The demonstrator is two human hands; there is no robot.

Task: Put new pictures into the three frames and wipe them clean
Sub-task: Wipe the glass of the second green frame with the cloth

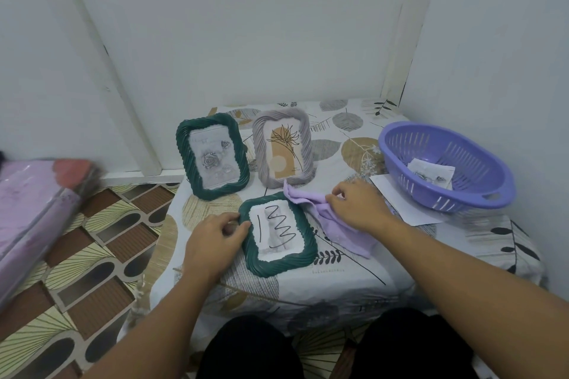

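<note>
On the floor at far left, a blurred pink bundle (34, 212). Left hand (212, 237) grips the left edge of a green frame (277, 234) lying flat on the table (338, 280); black scribbles on its glass. Behind it stand a second green frame (212, 157), rose picture, and a grey frame (283, 150), flower drawing. Right hand (357, 209) pinches a lilac cloth (335, 224) just beside the flat frame. Far right: purple basket (446, 166) holding paper scraps, resting partly on a white sheet (403, 203)

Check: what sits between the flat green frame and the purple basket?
Head view: the right hand gripping a lilac cloth, then white paper beside the purple basket; flat green frame.
</note>
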